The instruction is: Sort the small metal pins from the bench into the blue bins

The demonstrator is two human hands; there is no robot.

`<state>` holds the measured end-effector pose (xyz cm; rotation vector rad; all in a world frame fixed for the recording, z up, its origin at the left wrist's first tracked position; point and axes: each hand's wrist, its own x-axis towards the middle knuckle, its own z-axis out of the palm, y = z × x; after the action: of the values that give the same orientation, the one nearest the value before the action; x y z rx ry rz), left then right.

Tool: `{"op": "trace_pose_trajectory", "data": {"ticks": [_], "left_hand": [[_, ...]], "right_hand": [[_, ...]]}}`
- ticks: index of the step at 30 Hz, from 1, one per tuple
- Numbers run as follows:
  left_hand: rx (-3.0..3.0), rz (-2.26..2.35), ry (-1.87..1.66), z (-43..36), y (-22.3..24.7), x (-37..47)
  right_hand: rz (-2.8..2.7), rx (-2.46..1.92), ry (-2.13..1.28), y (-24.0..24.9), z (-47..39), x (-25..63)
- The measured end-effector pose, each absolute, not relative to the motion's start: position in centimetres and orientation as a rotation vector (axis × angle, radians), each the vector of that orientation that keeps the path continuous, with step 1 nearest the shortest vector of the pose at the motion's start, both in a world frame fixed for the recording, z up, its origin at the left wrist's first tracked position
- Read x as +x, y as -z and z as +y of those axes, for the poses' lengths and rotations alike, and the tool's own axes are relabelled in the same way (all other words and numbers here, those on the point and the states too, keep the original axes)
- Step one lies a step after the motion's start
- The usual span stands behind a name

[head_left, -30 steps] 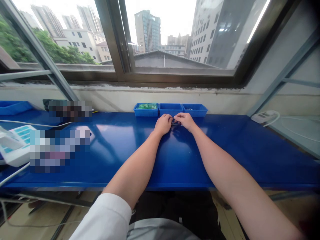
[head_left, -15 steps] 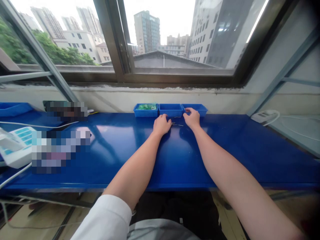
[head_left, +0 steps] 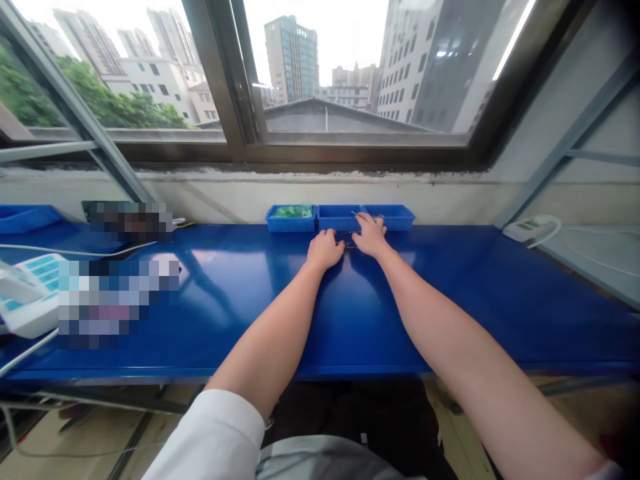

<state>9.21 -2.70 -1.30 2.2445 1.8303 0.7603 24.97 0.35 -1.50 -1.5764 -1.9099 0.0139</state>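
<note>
Low over the far side of the blue table, my left hand (head_left: pixel 324 251) is closed, with several thin metal rods (head_left: pixel 351 246) poking out between thumb and fingers toward the right. My right hand (head_left: pixel 371 236) is just beside it, reaching in front of the middle and right bins with its fingers curled. Another thin rod (head_left: pixel 354 213) shows at its fingertips, and its middle is hidden behind the fingers. The middle blue bin (head_left: pixel 336 215) and the right blue bin (head_left: pixel 400 217) are partly covered by this hand. Green packets (head_left: pixel 293 211) fill the left blue bin (head_left: pixel 293 226).
The bins stand against the wall under the window. On the left are a white device with light-blue panels (head_left: pixel 41 275), blurred-out items, a cable and another blue tray (head_left: pixel 30 219). A white power strip (head_left: pixel 525 229) is at the far right.
My right hand has moved left from the right bin's near edge, closer to my left hand, and a thin rod now shows at its fingertips. My left hand has stayed nearly still.
</note>
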Motion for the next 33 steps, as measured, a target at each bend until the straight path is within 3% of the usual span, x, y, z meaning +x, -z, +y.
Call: {"op": "trace_pose_trajectory", "data": {"ticks": [14, 20, 33], "left_hand": [[2.330, 1.802, -0.682, -2.8, 1.4, 9.3], [2.392, 1.777, -0.652, -2.4, 1.7, 9.2], [2.542, 1.654, -0.547, -2.3, 1.7, 9.2]], "right_hand": [[-1.964, -1.592, -0.161, 2.2, 0.8, 25.0], [-1.877, -1.382, 0.003, 2.0, 0.8, 25.2], [-2.206, -1.356, -0.176, 2.4, 0.5, 25.0]]}}
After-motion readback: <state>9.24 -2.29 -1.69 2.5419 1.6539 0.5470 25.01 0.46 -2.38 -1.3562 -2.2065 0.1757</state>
